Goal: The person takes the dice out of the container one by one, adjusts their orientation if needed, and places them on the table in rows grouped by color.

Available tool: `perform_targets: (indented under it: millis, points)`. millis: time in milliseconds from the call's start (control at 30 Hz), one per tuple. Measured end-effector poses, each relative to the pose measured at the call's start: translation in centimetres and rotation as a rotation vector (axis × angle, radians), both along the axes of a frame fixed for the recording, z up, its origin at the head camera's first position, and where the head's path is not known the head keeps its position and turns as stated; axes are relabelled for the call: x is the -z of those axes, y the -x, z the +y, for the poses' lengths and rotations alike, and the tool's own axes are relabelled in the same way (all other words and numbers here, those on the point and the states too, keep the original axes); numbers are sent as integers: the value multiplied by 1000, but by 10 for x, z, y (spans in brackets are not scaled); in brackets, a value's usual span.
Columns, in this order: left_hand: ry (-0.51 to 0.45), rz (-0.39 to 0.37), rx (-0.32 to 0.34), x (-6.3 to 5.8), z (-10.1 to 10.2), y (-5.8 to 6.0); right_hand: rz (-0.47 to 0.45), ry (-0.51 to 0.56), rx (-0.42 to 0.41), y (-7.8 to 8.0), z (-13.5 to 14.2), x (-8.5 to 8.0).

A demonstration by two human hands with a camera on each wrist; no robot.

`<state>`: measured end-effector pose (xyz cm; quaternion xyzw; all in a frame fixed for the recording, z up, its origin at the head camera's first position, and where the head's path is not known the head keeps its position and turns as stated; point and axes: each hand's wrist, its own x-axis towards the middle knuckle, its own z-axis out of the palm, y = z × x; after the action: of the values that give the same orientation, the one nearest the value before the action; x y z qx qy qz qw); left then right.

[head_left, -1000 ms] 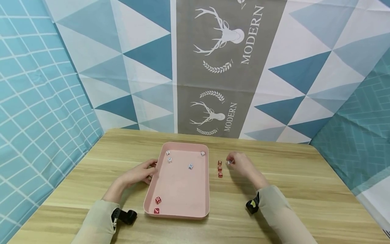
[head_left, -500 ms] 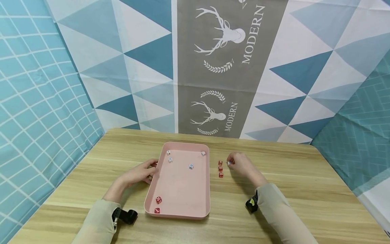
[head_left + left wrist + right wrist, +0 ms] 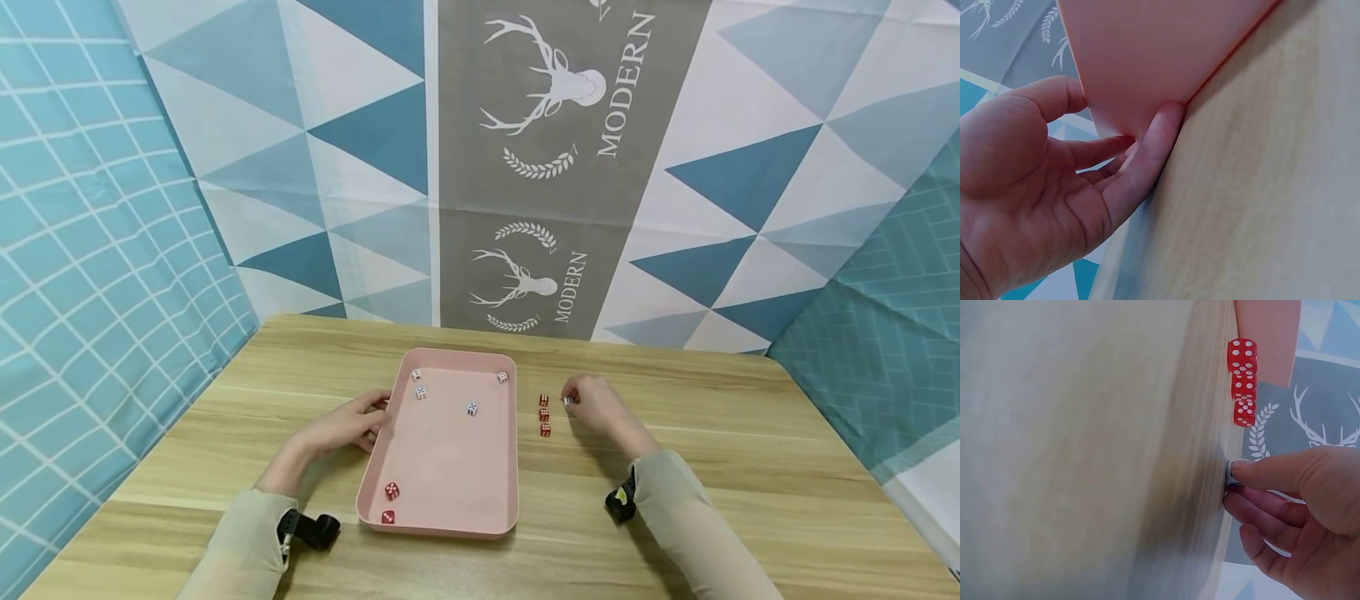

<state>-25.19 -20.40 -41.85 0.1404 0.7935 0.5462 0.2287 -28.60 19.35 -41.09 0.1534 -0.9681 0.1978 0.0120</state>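
A shallow pink tray [image 3: 450,467] lies on the wooden table. My left hand [image 3: 347,427] holds its left side; in the left wrist view the thumb meets the rim and the other fingers [image 3: 1163,131] press low on the outer wall. To the right of the tray, my right hand [image 3: 600,408] pinches a white die [image 3: 567,401] between thumb and fingers, down at the tabletop. The right wrist view shows this white die [image 3: 1231,473] mostly covered by the thumb. Just left of it, three red dice stand in a column, the middle one [image 3: 543,415] between the others.
Inside the tray are several white dice, one near the centre [image 3: 472,409] and one at the far right corner [image 3: 502,377]. Two red dice, the upper one [image 3: 392,491] larger in view, sit at its near left corner. A patterned cloth [image 3: 360,167] hangs behind the table [image 3: 750,467].
Almost nothing differs. The whole head view has shifted slightly; both hands keep their places at the tray and at the white die.
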Motion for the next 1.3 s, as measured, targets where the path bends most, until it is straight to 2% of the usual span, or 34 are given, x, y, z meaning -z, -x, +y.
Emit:
perform_targets:
  millis: [233,467,700,1133,1300]
  points:
    - [-7,1,2,0,0,0,14,3,-11,0,-1,0]
    - [-8,-2,-2,0,0,1,4,25,20,-4,-10,-10]
    - [-6,3,-2,0,0,1,37,-14,-13,-6,-17,-15]
    - [-3,7,-3,-1,0,-1,26,-77,16,-6,-11,-12]
    - [1,7,4,-3,0,-2,44,-94,21,-6,-15,-16]
